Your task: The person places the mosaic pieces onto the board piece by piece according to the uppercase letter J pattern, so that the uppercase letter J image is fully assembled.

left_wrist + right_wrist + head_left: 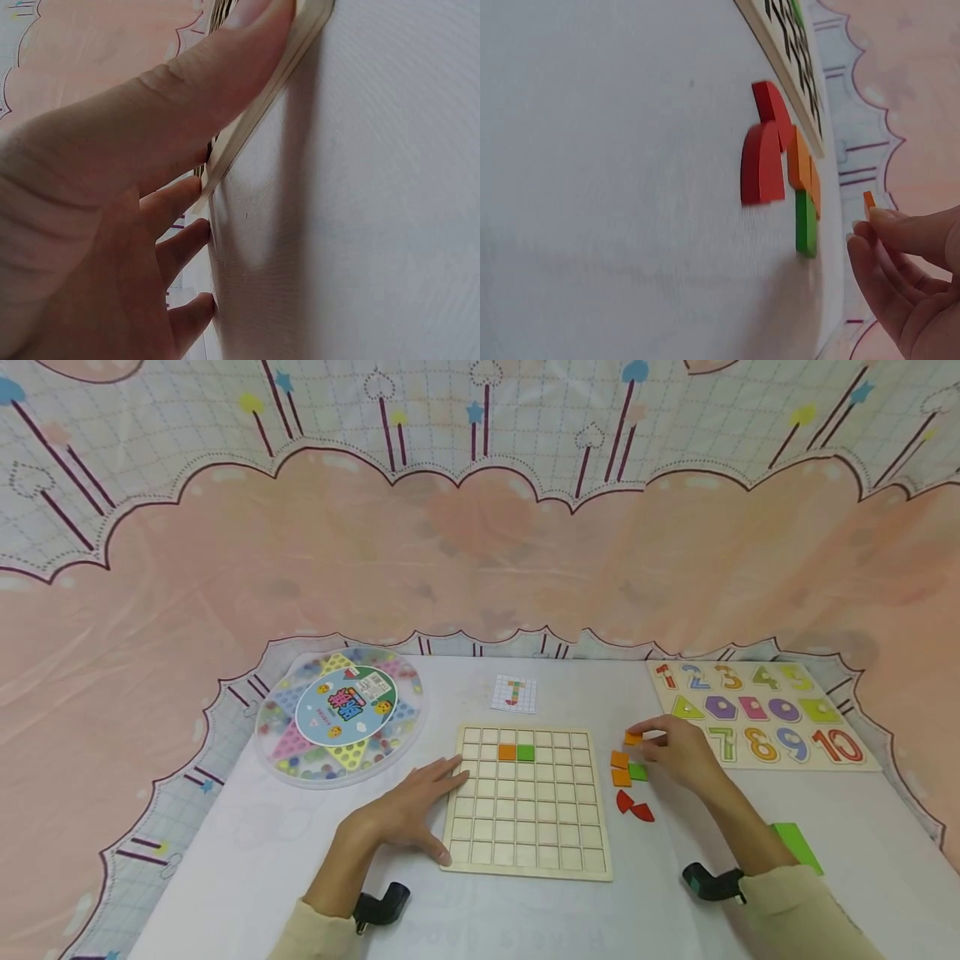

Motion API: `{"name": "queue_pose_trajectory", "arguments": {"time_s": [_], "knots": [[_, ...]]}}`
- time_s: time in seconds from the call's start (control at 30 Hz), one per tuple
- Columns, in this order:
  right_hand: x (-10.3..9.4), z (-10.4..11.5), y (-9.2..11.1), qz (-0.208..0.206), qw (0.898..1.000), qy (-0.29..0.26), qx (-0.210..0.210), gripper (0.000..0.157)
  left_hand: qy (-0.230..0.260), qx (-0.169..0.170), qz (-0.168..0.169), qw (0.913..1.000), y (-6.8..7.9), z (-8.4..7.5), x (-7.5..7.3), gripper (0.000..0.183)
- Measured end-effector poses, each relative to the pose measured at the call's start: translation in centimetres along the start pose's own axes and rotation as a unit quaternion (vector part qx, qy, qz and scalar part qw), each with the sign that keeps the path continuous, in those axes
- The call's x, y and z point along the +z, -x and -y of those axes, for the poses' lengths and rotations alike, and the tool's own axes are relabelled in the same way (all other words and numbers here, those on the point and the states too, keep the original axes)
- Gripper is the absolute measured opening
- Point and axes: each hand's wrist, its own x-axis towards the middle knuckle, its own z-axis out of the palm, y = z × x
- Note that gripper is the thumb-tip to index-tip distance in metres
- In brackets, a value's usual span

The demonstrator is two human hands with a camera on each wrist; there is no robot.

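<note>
A wooden grid board lies on the white table, with an orange square tile and a green square tile side by side in one of its upper rows. My left hand rests on the board's left edge, thumb and fingers spread; the thumb touches the rim in the left wrist view. Between thumb and fingertips, my right hand pinches another orange square tile, right of the board. Nearby lie two loose orange tiles, a green tile and two red quarter-round pieces.
A small pattern card lies behind the board. At the back left sits a round game box. A number puzzle board stands behind the right hand, and a bright green piece is partly behind the right forearm.
</note>
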Motion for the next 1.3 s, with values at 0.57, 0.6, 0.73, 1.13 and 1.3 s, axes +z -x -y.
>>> {"name": "queue_pose_trajectory", "arguments": {"time_s": [0.57,0.6,0.73,1.13,1.3], "knots": [[4.3,4.2,-1.8,0.032,0.997,-0.049,-0.045,0.027,0.000,-0.023,0.007,0.9997,-0.4,-0.2,-0.1,0.114],[4.6,4.5,-1.8,0.035,0.997,-0.051,-0.040,0.027,0.001,-0.024,0.008,0.9997,-0.4,-0.3,-0.1,0.114],[5.7,5.4,-2.1,0.044,0.997,-0.048,-0.042,0.025,0.001,-0.025,0.010,0.9996,-0.4,-0.5,-0.1,0.114],[7.5,6.9,-2.5,0.045,0.997,-0.010,-0.068,0.020,-0.005,-0.021,0.007,0.9997,-0.2,-0.3,0.1,0.113],[8.1,6.8,-2.7,0.049,0.997,0.006,-0.065,0.018,-0.004,-0.022,0.006,0.9997,-0.2,-0.3,0.1,0.114]]}}
